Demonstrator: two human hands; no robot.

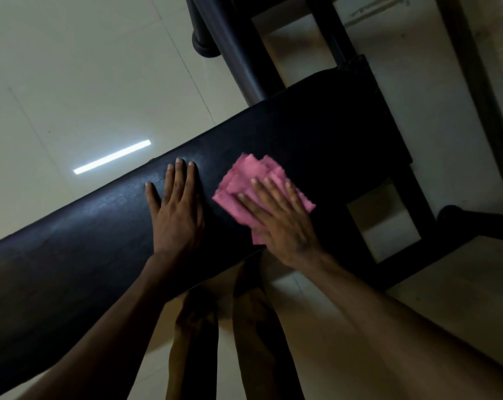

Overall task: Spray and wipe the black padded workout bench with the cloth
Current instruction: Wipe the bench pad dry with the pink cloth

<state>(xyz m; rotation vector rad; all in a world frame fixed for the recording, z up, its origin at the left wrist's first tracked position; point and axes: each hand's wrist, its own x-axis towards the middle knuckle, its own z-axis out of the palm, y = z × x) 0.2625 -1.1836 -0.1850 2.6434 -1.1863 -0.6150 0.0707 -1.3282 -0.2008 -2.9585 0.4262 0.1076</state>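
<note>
At the bottom of the frame my two forearms are reaching up and forward, with my legs showing between them below the bench edge. My left hand [176, 209] is lying flat at centre frame, fingers straight and together, thumb spread, palm pressing on the black padded bench [80, 235] and gripping nothing. Just to its right, apart from it, my right hand [276, 215] is pressing flat with spread, straight fingers on the pink cloth [244, 174], which is lying folded in layers on the pad and showing beyond my fingertips.

Judgement: I am carrying out the wiping step; no spray bottle is in view. To do it well, I am advising myself to keep the palm load even so the folded layers do not bunch, work in overlapping strokes along the pad's length, and carry the cloth over both edges. The left hand is serving as a brace and is covering pad that will also need wiping.

Further off, at upper right, the pad is meeting the black frame [342, 33]. The pale tiled floor [71, 67] is reflecting a bright light strip [111, 157] at left.
</note>
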